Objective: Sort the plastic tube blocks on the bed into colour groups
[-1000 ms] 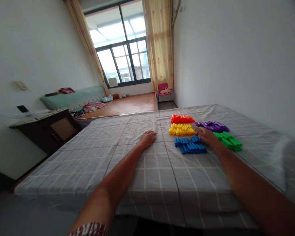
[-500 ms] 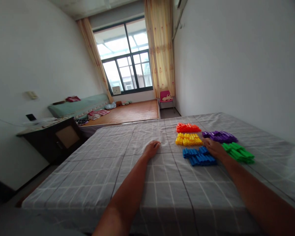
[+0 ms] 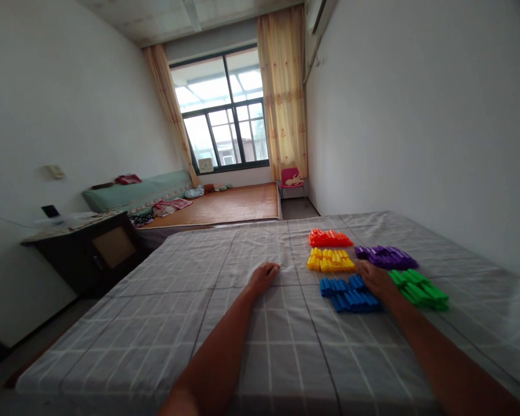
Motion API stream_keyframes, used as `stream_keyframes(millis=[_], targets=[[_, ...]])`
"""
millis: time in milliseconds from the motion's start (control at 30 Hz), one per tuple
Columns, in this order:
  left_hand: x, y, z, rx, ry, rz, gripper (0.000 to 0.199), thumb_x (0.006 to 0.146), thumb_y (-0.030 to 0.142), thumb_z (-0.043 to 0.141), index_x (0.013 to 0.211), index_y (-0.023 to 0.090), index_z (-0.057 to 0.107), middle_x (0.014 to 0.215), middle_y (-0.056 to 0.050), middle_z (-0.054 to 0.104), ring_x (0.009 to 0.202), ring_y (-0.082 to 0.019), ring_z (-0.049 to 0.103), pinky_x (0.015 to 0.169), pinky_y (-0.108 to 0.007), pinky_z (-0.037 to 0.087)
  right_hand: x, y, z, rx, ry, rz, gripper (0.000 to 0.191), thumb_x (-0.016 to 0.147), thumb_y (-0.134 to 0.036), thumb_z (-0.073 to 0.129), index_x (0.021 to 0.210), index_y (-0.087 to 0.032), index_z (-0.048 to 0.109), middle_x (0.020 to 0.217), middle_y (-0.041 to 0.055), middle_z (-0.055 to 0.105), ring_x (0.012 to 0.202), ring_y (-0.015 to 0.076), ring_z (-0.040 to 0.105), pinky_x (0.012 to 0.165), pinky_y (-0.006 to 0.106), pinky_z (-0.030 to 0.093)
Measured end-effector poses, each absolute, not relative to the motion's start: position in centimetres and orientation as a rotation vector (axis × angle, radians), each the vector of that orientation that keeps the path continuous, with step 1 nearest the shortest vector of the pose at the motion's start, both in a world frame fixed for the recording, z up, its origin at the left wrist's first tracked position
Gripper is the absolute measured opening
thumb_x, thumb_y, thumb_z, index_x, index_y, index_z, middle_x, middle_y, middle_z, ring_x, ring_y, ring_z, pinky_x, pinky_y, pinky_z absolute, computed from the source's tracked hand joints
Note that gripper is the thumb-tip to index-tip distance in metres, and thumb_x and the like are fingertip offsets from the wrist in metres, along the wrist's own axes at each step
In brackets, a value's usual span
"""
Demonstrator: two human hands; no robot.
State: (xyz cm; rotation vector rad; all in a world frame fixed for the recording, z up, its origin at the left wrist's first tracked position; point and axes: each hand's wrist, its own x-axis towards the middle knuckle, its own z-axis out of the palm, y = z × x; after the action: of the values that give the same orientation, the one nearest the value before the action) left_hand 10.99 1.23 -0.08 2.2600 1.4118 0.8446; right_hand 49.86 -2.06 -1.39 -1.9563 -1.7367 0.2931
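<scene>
Five piles of short coloured pieces lie on the right half of the checked cloth: orange-red [image 3: 329,237], yellow [image 3: 330,260], blue [image 3: 350,294], purple [image 3: 386,256] and green [image 3: 419,289]. My right hand [image 3: 376,278] rests amid the yellow, blue, purple and green piles, its fingers drawn together; whether anything is between them is too small to tell. Left of the piles, my left hand [image 3: 264,276] rests on the cloth with its fingers curled in, and what they may hold is hidden.
The grey checked cloth [image 3: 164,312] covers a wide surface. Beyond it stand a bed with a brown mat [image 3: 238,202] and a pink chair [image 3: 291,178]. A dark cabinet [image 3: 82,248] is at the left; a white wall [image 3: 416,115] rises at the right.
The whole view has tilted up slightly, so the cloth, piles and hands appear lower. Both hands have stayed in about the same places on the cloth.
</scene>
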Motion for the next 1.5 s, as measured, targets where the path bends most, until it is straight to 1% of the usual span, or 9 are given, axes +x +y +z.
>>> stream_keyframes(millis=[133, 333, 467, 533, 667, 767, 1033, 1300, 1500], targets=[[11.0, 1.1, 0.0, 2.246, 1.425, 0.807, 0.038, 0.093, 0.042, 0.041, 0.108, 0.023, 0.071, 0.110, -0.003, 0.072, 0.106, -0.018, 0.062, 0.097, -0.027, 0.044, 49.6, -2.5, -1.1, -1.979, -1.731, 0.251, 0.047, 0.098, -0.048, 0.024, 0.093, -0.020, 0.062, 0.085, 0.0102, 0.071, 0.085, 0.0262, 0.068, 0.070, 0.030, 0.040], [11.1, 1.3, 0.0, 2.283, 1.389, 0.824, 0.039, 0.094, 0.041, 0.040, 0.106, 0.022, 0.071, 0.109, -0.004, 0.072, 0.105, -0.019, 0.062, 0.098, -0.031, 0.043, 49.1, -3.4, -0.6, -1.957, -1.667, 0.187, 0.042, 0.095, -0.046, 0.031, 0.096, -0.021, 0.065, 0.083, 0.0099, 0.072, 0.085, 0.0272, 0.068, 0.069, 0.031, 0.043], [11.2, 1.2, 0.3, 2.297, 1.424, 0.785, 0.037, 0.094, 0.039, 0.040, 0.105, 0.024, 0.071, 0.109, -0.003, 0.072, 0.105, -0.019, 0.062, 0.098, -0.030, 0.043, 48.7, -3.7, -0.2, -1.918, -1.639, 0.162, 0.037, 0.094, -0.041, 0.035, 0.092, -0.023, 0.068, 0.081, 0.0079, 0.073, 0.082, 0.0263, 0.069, 0.069, 0.031, 0.045], [11.3, 1.1, 0.4, 2.322, 1.420, 0.771, 0.036, 0.094, 0.038, 0.040, 0.104, 0.023, 0.072, 0.108, -0.003, 0.073, 0.104, -0.019, 0.062, 0.098, -0.030, 0.043, 48.6, -3.8, -0.1, -1.923, -1.624, 0.164, 0.036, 0.093, -0.040, 0.036, 0.093, -0.023, 0.068, 0.083, 0.0079, 0.073, 0.083, 0.0261, 0.069, 0.070, 0.031, 0.046], [11.4, 1.3, 0.3, 2.376, 1.386, 0.765, 0.036, 0.094, 0.034, 0.040, 0.103, 0.021, 0.072, 0.109, -0.005, 0.072, 0.104, -0.020, 0.062, 0.099, -0.031, 0.043, 48.6, -3.9, -0.3, -1.938, -1.599, 0.170, 0.041, 0.095, -0.040, 0.033, 0.100, -0.019, 0.067, 0.092, 0.0096, 0.074, 0.086, 0.0248, 0.068, 0.076, 0.031, 0.046], [11.5, 1.6, 0.2, 2.397, 1.360, 0.762, 0.034, 0.093, 0.032, 0.041, 0.101, 0.020, 0.072, 0.108, -0.006, 0.072, 0.105, -0.020, 0.062, 0.100, -0.031, 0.042, 48.7, -4.1, -0.4, -1.915, -1.594, 0.165, 0.043, 0.096, -0.039, 0.029, 0.101, -0.018, 0.066, 0.091, 0.0088, 0.074, 0.087, 0.0224, 0.068, 0.078, 0.029, 0.045], [11.5, 2.1, -0.2, 2.412, 1.292, 0.777, 0.031, 0.092, 0.029, 0.043, 0.100, 0.022, 0.072, 0.107, -0.004, 0.072, 0.108, -0.018, 0.061, 0.106, -0.032, 0.037, 48.8, -4.4, -0.2, -1.872, -1.564, 0.103, 0.044, 0.097, -0.037, 0.026, 0.099, -0.016, 0.066, 0.086, 0.0084, 0.073, 0.081, 0.0197, 0.067, 0.078, 0.027, 0.044], [11.5, 2.2, -0.2, 2.374, 1.323, 0.777, 0.029, 0.091, 0.030, 0.044, 0.098, 0.024, 0.072, 0.109, -0.003, 0.072, 0.109, -0.018, 0.060, 0.103, -0.031, 0.040, 48.9, -4.1, -0.3, -1.852, -1.609, 0.112, 0.039, 0.096, -0.034, 0.029, 0.097, -0.017, 0.064, 0.086, 0.0077, 0.073, 0.081, 0.0190, 0.068, 0.076, 0.026, 0.045], [11.5, 2.3, -0.4, 2.389, 1.295, 0.806, 0.028, 0.090, 0.030, 0.046, 0.096, 0.023, 0.072, 0.109, -0.004, 0.071, 0.108, -0.020, 0.060, 0.103, -0.033, 0.041, 49.1, -3.7, -0.5, -1.862, -1.606, 0.113, 0.040, 0.096, -0.035, 0.029, 0.097, -0.017, 0.065, 0.086, 0.0077, 0.073, 0.080, 0.0190, 0.068, 0.076, 0.026, 0.045]])
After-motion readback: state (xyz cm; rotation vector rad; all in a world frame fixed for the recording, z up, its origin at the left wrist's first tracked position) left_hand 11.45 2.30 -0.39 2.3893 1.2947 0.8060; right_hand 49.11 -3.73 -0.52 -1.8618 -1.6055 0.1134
